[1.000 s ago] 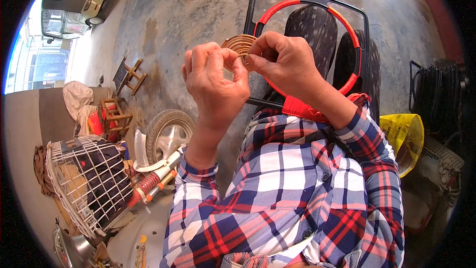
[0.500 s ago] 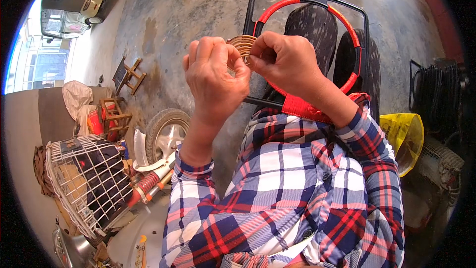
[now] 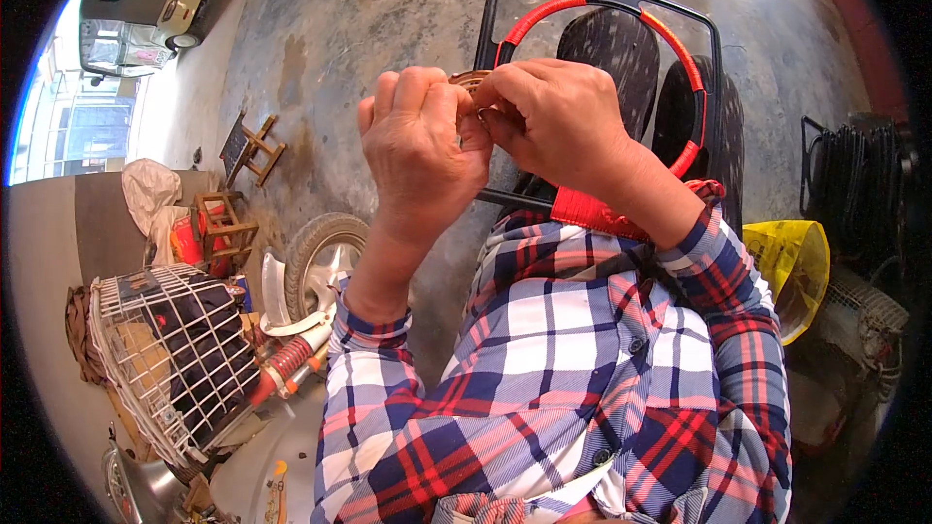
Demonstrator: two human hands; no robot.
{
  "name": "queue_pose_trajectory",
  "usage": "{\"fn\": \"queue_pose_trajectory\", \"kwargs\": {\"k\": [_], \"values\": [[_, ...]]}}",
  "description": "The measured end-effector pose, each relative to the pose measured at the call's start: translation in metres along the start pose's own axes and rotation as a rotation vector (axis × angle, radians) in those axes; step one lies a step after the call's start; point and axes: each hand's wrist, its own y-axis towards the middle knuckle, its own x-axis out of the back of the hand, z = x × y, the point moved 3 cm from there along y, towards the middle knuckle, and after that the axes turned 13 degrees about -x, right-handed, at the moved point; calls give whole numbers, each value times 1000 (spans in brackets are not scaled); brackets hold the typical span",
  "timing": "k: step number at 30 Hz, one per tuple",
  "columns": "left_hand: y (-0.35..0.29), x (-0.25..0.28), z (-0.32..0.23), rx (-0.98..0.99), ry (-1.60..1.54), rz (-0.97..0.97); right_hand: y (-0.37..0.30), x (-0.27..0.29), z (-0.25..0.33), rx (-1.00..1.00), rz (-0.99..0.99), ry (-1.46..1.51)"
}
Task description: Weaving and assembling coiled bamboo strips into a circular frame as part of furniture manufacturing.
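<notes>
My left hand (image 3: 422,141) and my right hand (image 3: 558,116) meet in front of me, fingertips close together. Between them is a small tan coil of nested rings (image 3: 472,79). Its upper edge shows; fingers cover the rest. My left hand is closed around the coil's near side. The right thumb and fingers pinch at its edge, and what exactly lies in that pinch is hidden. Below and beyond the hands, a black rectangular frame (image 3: 719,63) with rounded corners rests over my legs. Inside it runs a ring wrapped in red (image 3: 677,34), with a red woven patch (image 3: 592,213) at its near side.
At left stand a white wire basket (image 3: 184,354), a scooter wheel (image 3: 335,243) and a red shock spring (image 3: 288,357). A small wooden stool (image 3: 254,147) lies farther off, near a parked three-wheeler (image 3: 146,10). On the right are a yellow bag (image 3: 791,267) and black frames (image 3: 854,175).
My right hand has shifted slightly left over the coil, its fingers curling further. Less of the coil shows than before. My left hand has barely moved.
</notes>
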Motion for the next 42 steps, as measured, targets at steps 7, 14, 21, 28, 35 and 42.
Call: {"fn": "queue_pose_trajectory", "kwargs": {"k": [7,14,21,28,35,42], "values": [[0,3,9,126,-258,-94,1,-2,-17,-278,163,78],[-51,-19,44,841,-1205,-458,-2,-10,-22,-566,305,732],[-40,-26,-6,710,-1437,-419,-7,-21,-26,-654,310,861],[-35,-28,-9,788,-1135,-388,-8,-15,-17,-561,242,653],[-35,-27,-8,810,-1113,-346,-2,-1,-10,-367,184,242],[-33,-36,-8,825,-1163,-405,-4,-4,-7,-284,118,209]]}}
